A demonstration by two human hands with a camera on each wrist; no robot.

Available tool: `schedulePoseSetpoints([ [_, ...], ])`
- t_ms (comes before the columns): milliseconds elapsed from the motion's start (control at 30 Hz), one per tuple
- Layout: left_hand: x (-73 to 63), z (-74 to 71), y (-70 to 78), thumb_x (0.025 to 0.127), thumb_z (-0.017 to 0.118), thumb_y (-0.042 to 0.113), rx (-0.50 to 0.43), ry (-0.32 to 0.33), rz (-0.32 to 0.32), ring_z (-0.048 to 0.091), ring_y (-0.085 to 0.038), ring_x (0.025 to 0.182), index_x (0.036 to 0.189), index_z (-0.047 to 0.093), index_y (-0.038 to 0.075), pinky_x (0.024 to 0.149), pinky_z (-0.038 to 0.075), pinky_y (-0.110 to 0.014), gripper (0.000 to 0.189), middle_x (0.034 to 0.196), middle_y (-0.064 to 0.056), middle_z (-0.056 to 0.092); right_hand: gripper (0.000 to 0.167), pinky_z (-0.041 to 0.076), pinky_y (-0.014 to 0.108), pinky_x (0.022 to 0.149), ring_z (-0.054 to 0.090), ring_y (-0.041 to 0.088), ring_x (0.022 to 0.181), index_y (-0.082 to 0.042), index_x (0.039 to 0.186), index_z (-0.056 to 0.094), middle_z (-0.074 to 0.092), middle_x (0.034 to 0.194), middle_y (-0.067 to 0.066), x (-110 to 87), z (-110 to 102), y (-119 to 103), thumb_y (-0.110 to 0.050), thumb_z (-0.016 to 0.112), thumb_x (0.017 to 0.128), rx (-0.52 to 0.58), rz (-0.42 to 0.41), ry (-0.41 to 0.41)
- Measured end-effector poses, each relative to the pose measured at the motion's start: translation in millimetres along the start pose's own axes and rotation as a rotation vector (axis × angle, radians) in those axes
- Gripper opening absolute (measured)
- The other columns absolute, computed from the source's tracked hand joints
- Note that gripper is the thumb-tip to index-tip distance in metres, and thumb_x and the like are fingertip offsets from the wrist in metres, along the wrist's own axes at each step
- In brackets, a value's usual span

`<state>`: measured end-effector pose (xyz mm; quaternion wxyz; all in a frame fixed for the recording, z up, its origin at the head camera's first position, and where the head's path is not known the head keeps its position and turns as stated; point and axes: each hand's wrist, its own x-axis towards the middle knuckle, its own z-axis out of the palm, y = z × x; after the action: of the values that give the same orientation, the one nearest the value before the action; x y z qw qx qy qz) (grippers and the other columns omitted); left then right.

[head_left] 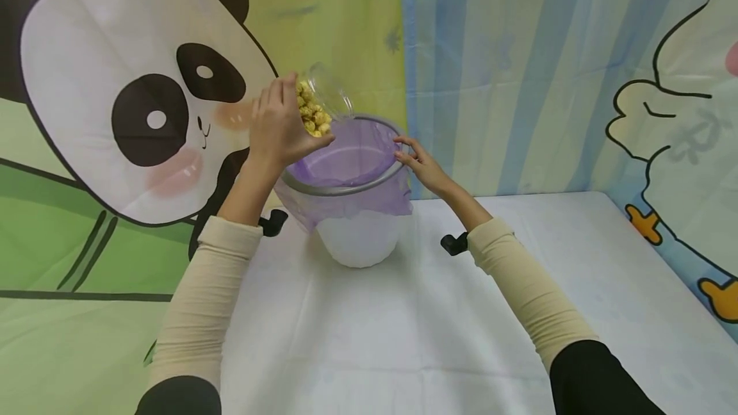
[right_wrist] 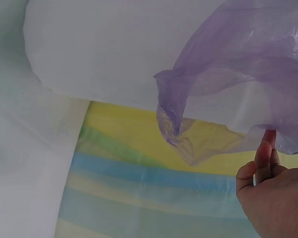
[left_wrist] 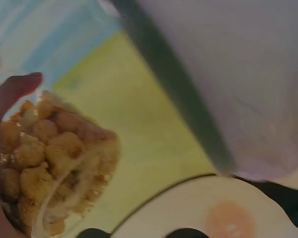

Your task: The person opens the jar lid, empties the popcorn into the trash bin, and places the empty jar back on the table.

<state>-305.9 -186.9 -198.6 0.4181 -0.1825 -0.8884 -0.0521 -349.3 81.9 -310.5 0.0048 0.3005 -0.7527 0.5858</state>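
Left fingers [head_left: 281, 91] grip clear popcorn tub [head_left: 316, 109]; right fingers [head_left: 409, 158] touch bin rim [head_left: 340, 190] near table's [head_left: 369, 338] back edge, pinch unclear. Tub likely light, crushable: hold sides gently.

White table [head_left: 380, 325], surface lightly creased, backed by cartoon-printed curtain [head_left: 450, 11]. Beyond left edge: large panda [head_left: 86, 63], head tilted, black eye patches [head_left: 129, 136], rosy cheeks [head_left: 175, 171], beside green band [head_left: 132, 258] with dark outlines. Behind far edge: yellow-green panel [head_left: 352, 11] meeting blue-and-cream stripes [head_left: 536, 82]. Past right edge, near far right corner: plump white figure [head_left: 692, 165], black outlines, orange feet [head_left: 644, 224], pink cheek [head_left: 733, 59] partly out of view.
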Motion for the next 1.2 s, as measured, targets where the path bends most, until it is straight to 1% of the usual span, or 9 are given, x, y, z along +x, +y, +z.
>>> schedulePoseSetpoints([
  [200, 6.7, 32.4, -29.4, 0.054, 0.08, 0.053, 0.069, -0.046, 0.107, 0.045, -0.043, 0.109, 0.132, 0.032, -0.003, 0.091, 0.036, -0.053, 0.107, 0.122, -0.025, 0.047, 0.044, 0.027, 0.059, 0.097, 0.041, 0.037, 0.112, 0.0, 0.139, 0.029, 0.023, 0.145, 0.02, 1.8, 0.9, 3.1, -0.01, 0.039, 0.098, 0.025, -0.017, 0.001],
  [433, 0.6, 57.4, -45.1, 0.053, 0.08, 0.053, 0.148, -0.123, 0.251, 0.043, -0.041, 0.111, 0.134, 0.031, -0.004, 0.092, 0.034, -0.052, 0.11, 0.125, -0.024, 0.044, 0.044, 0.033, 0.051, 0.093, 0.043, 0.03, 0.11, -0.008, 0.14, 0.031, 0.024, 0.146, 0.01, 10.7, 1.9, 28.3, -0.019, 0.041, 0.098, 0.001, -0.036, 0.023],
  [600, -3.2, 66.0, -50.3, 0.05, 0.081, 0.049, 0.23, -0.075, 0.409, 0.044, -0.041, 0.109, 0.13, 0.036, -0.004, 0.09, 0.036, -0.052, 0.106, 0.121, -0.025, 0.046, 0.044, 0.033, 0.051, 0.094, 0.042, 0.03, 0.114, -0.013, 0.141, 0.03, 0.023, 0.147, 0.007, 13.0, 2.9, 35.7, -0.022, 0.04, 0.099, -0.013, -0.039, 0.024],
  [700, -4.3, 68.9, -50.9, 0.051, 0.082, 0.047, 0.266, -0.061, 0.495, 0.045, -0.041, 0.109, 0.129, 0.038, -0.003, 0.09, 0.037, -0.052, 0.102, 0.121, -0.025, 0.047, 0.044, 0.032, 0.053, 0.093, 0.041, 0.03, 0.113, -0.011, 0.141, 0.029, 0.027, 0.145, 0.013, 12.3, 2.7, 32.6, -0.019, 0.039, 0.099, 0.008, -0.039, 0.024],
  [867, -5.9, 71.8, -51.9, 0.053, 0.081, 0.043, 0.319, -0.069, 0.609, 0.045, -0.041, 0.111, 0.128, 0.04, -0.002, 0.095, 0.035, -0.051, 0.096, 0.123, -0.024, 0.047, 0.044, 0.032, 0.053, 0.089, 0.04, 0.03, 0.105, -0.002, 0.14, 0.027, 0.027, 0.142, 0.02, 4.7, 3.4, 9.7, -0.013, 0.038, 0.099, 0.033, -0.015, 0.013],
  [967, -7.5, 72.7, -53.2, 0.054, 0.08, 0.038, 0.342, -0.05, 0.673, 0.045, -0.041, 0.112, 0.128, 0.041, -0.001, 0.096, 0.036, -0.05, 0.093, 0.123, -0.024, 0.048, 0.044, 0.033, 0.053, 0.089, 0.04, 0.029, 0.105, -0.003, 0.141, 0.027, 0.025, 0.144, 0.017, 5.8, 2.5, 13.2, -0.014, 0.038, 0.099, 0.027, -0.009, 0.013],
  [1033, -8.2, 72.9, -53.8, 0.055, 0.08, 0.036, 0.344, -0.03, 0.71, 0.045, -0.041, 0.111, 0.129, 0.041, -0.001, 0.096, 0.035, -0.051, 0.091, 0.122, -0.024, 0.048, 0.045, 0.03, 0.057, 0.093, 0.04, 0.031, 0.111, -0.006, 0.141, 0.027, 0.025, 0.144, 0.016, 8.4, 1.2, 21.8, -0.017, 0.038, 0.099, 0.026, -0.014, 0.012],
  [1100, -8.2, 73.6, -53.9, 0.059, 0.078, 0.032, 0.355, 0.003, 0.737, 0.046, -0.041, 0.111, 0.129, 0.042, 0.001, 0.096, 0.035, -0.05, 0.084, 0.122, -0.023, 0.049, 0.045, 0.03, 0.056, 0.093, 0.04, 0.031, 0.113, -0.009, 0.141, 0.027, 0.028, 0.143, 0.017, 11.6, -0.3, 31.8, -0.02, 0.038, 0.1, 0.023, -0.024, 0.017],
  [1200, -7.4, 73.1, -54.3, 0.07, 0.07, 0.028, 0.39, 0.051, 0.774, 0.047, -0.04, 0.111, 0.128, 0.043, 0.003, 0.096, 0.036, -0.049, 0.069, 0.122, -0.022, 0.05, 0.045, 0.032, 0.053, 0.092, 0.039, 0.032, 0.115, -0.01, 0.142, 0.027, 0.031, 0.14, 0.021, 10.6, 0.0, 33.4, -0.023, 0.037, 0.1, 0.012, -0.031, 0.015],
])
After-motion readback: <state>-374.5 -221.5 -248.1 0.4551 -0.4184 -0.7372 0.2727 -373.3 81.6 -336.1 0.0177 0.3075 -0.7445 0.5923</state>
